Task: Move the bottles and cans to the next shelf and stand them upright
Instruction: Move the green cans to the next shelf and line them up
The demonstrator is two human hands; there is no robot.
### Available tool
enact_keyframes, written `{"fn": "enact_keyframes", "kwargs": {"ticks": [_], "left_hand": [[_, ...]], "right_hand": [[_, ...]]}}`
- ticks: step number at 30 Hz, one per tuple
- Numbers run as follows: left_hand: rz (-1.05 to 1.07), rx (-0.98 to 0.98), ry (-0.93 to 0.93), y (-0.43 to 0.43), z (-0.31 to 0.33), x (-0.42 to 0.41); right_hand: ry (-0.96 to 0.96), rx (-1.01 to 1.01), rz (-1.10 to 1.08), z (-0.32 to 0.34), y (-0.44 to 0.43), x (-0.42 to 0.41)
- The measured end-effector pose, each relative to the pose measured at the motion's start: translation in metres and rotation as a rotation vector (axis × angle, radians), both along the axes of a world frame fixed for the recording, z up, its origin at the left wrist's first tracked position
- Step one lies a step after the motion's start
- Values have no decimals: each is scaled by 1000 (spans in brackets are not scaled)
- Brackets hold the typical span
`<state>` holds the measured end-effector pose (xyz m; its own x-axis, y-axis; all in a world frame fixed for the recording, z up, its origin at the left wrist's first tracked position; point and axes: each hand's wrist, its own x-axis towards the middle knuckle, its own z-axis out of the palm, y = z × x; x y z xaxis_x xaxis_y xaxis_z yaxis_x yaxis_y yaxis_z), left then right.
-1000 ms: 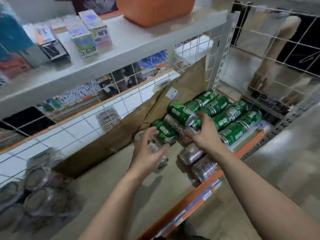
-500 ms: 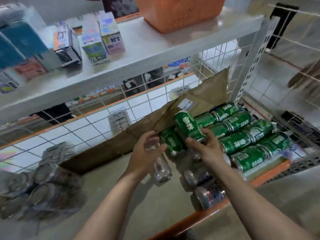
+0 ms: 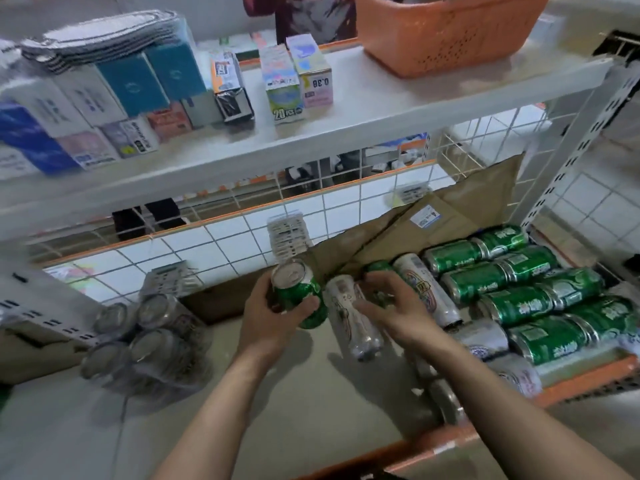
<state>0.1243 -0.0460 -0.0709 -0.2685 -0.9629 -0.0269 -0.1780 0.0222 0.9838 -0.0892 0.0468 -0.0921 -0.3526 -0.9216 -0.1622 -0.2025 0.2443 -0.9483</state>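
Observation:
My left hand (image 3: 273, 318) grips a green can (image 3: 299, 292), held nearly upright above the grey shelf (image 3: 277, 410). My right hand (image 3: 391, 306) curls over another green can (image 3: 379, 268) that lies on its side, mostly hidden by the fingers. A silver can (image 3: 356, 327) lies between my hands. A white can (image 3: 420, 285) lies just right of my right hand. Several green cans (image 3: 519, 299) lie stacked on their sides at the right, with silver cans (image 3: 485, 341) in front of them. Shrink-wrapped silver cans (image 3: 149, 341) stand upright at the left.
Brown cardboard (image 3: 450, 216) leans on the white wire grid (image 3: 207, 244) at the back. The upper shelf (image 3: 381, 109) carries small boxes (image 3: 284, 84) and an orange basket (image 3: 446, 32). A slotted post (image 3: 571, 161) stands at the right. An orange lip (image 3: 450, 441) edges the shelf front.
The green can my right hand lifted is now in my left hand, tipped upright. My right hand has dropped onto another green can. The silver can lies on the shelf.

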Motion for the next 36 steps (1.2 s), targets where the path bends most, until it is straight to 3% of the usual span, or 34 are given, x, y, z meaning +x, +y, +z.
{"fn": "enact_keyframes", "kwargs": {"ticks": [3, 19, 21, 24, 29, 33, 36], "left_hand": [[5, -43, -86, -2, -21, 15], [13, 169, -81, 5, -71, 22], [44, 201, -67, 3, -69, 23], [73, 199, -58, -3, -64, 28], [71, 93, -112, -21, -56, 53], [5, 136, -100, -27, -57, 72], [20, 110, -160, -27, -61, 82]], "right_hand": [[215, 86, -138, -23, -4, -15], [957, 343, -89, -60, -16, -15], [931, 306, -136, -61, -18, -15], [739, 258, -192, -52, -17, -15], [529, 12, -284, -10, -14, -7], [510, -92, -215, 33, -19, 19], [487, -66, -16, 47, -33, 43]]}}
